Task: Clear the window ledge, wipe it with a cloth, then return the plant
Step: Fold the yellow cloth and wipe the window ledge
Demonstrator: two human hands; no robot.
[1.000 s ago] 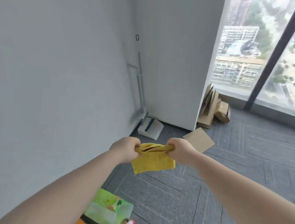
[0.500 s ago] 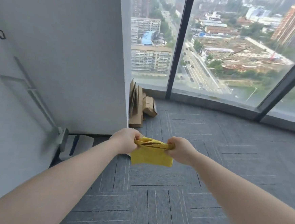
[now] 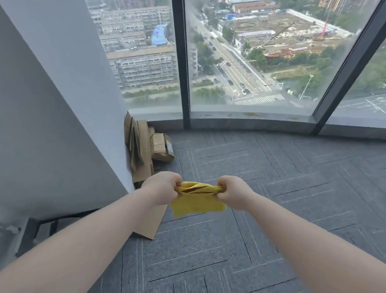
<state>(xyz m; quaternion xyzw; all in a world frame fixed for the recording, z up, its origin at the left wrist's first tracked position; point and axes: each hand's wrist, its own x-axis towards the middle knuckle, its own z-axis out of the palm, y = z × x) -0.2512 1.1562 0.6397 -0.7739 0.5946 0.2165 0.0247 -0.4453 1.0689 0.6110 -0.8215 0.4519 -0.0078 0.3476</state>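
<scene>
While both hands, left hand [image 3: 161, 186] and right hand [image 3: 231, 191], clench the folded yellow cloth [image 3: 198, 201], wipe the grey window ledge [image 3: 247, 119] at frame centre along its length; stains there look faint.

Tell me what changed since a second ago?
The view swung right, from the wall corner toward the window ledge, so the cardboard pile slid left and nearer. Nothing was grabbed or dropped. The left hand and right hand still hold the yellow cloth stretched between them.

No text, label, brand or number is readable; the label on the far cardboard box [image 3: 163, 149] is blurred.
</scene>
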